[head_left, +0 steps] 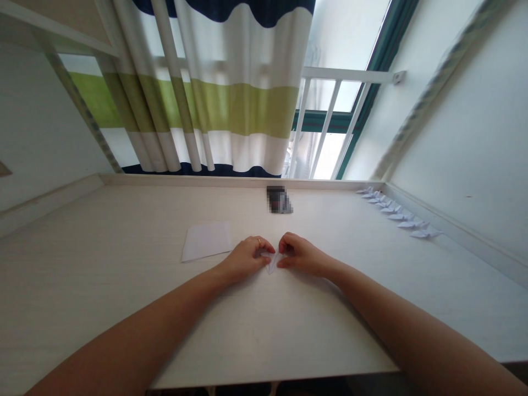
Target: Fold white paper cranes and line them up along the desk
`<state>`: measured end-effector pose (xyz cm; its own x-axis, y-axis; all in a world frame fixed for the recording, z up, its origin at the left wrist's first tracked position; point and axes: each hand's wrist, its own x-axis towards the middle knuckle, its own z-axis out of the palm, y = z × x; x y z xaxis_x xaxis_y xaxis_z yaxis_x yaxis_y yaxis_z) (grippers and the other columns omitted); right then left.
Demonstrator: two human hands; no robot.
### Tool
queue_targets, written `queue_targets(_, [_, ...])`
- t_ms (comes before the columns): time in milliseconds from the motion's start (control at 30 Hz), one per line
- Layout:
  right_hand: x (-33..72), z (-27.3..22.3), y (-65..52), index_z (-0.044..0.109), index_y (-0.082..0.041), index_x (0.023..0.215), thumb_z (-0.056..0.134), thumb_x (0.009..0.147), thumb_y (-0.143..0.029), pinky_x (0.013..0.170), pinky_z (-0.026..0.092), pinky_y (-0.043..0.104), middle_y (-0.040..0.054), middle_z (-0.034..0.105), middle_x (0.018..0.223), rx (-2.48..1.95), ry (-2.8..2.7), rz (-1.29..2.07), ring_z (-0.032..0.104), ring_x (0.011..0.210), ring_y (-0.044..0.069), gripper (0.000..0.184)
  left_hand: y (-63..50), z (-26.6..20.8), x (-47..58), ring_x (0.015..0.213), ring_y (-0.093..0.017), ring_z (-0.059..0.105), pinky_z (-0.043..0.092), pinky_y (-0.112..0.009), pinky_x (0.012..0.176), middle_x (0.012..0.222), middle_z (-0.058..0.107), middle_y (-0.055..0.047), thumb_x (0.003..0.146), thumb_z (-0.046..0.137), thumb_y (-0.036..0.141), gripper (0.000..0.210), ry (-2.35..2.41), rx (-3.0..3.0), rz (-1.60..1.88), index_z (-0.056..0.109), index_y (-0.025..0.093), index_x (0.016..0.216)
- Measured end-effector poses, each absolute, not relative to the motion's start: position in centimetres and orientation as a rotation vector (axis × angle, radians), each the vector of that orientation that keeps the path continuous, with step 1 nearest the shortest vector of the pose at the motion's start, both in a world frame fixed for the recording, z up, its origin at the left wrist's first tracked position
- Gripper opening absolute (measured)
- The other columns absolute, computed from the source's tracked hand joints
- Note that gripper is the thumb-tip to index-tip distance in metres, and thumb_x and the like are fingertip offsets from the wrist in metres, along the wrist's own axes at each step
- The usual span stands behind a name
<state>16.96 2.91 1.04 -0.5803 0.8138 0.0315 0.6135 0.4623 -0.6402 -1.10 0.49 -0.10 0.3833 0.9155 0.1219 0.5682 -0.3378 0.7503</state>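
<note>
A small folded paper (270, 269) is placed on the table (264, 335), directly between the two hands, with its narrow point directed toward the person. Its long axis cannot be told surely, because its sides are covered by fingers. Its left side is pinched by the left hand (247, 256), its right side by the right hand (304, 256), so neither hand is clearly nearer. Beyond the left hand, flat paper (207, 241) is seen; at far right, folded paper figures (402, 217) are lined up.
</note>
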Motion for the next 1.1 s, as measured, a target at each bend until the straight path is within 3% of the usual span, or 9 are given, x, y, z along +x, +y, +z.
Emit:
queue_targets(267, [16.9, 1.0, 2.5, 0.049, -0.016, 0.065, 0.060, 0.065, -0.012, 0.057, 0.035, 0.021, -0.0036, 0.048, 0.064, -1.098, -2.329, 0.946, 0.043, 0.060, 0.009, 0.011, 0.4, -0.2, -1.1, 0.092, -0.017, 0.053, 0.040, -0.030, 0.086, 0.097, 0.059, -0.005, 0.067, 0.058, 0.019, 0.025, 1.268, 1.922, 0.827, 0.059, 0.017, 0.092])
queue_targets(433, [17.0, 1.7, 2.2, 0.055, -0.017, 0.070, 0.055, 0.071, -0.016, 0.065, 0.041, 0.025, 0.0006, 0.054, 0.073, -0.875, -2.229, 0.915, 0.050, 0.069, 0.012, 0.002, 0.2, -0.1, -0.8, 0.091, -0.017, 0.055, 0.043, -0.033, 0.083, 0.092, 0.058, -0.006, 0.068, 0.060, 0.025, 0.035, 1.215, 1.542, 1.004, 0.052, 0.015, 0.101])
queue_targets(567, [17.1, 2.0, 2.1, 0.055, -0.017, 0.070, 0.054, 0.074, -0.016, 0.066, 0.042, 0.025, 0.0016, 0.055, 0.074, -0.840, -2.176, 0.825, 0.051, 0.070, 0.012, 0.004, -0.3, 0.7, -0.5, 0.089, -0.015, 0.054, 0.043, -0.032, 0.082, 0.100, 0.053, -0.007, 0.066, 0.064, 0.026, 0.039, 1.217, 1.290, 1.101, 0.049, 0.016, 0.101])
queue_targets(767, [17.2, 1.7, 2.0, 0.055, -0.017, 0.073, 0.053, 0.076, -0.016, 0.067, 0.042, 0.025, 0.0017, 0.054, 0.075, -0.770, -2.206, 0.761, 0.051, 0.071, 0.012, 0.004, -0.5, 1.1, -0.6, 0.060, -0.013, 0.061, 0.049, -0.031, 0.068, 0.054, 0.044, 0.008, 0.068, 0.064, 0.023, 0.048, 0.922, 0.964, 0.931, 0.038, 0.016, 0.109])
queue_targets(1100, [17.0, 1.9, 1.7, 0.056, -0.019, 0.072, 0.051, 0.080, -0.020, 0.075, 0.038, 0.030, 0.0037, 0.056, 0.075, -0.626, -2.436, 0.445, 0.049, 0.078, 0.015, 0.009, -0.7, 1.1, -0.6, 0.055, -0.013, 0.062, 0.052, -0.028, 0.063, 0.047, 0.042, 0.012, 0.063, 0.067, 0.019, 0.050, 0.961, 1.007, 0.903, 0.041, 0.016, 0.105])
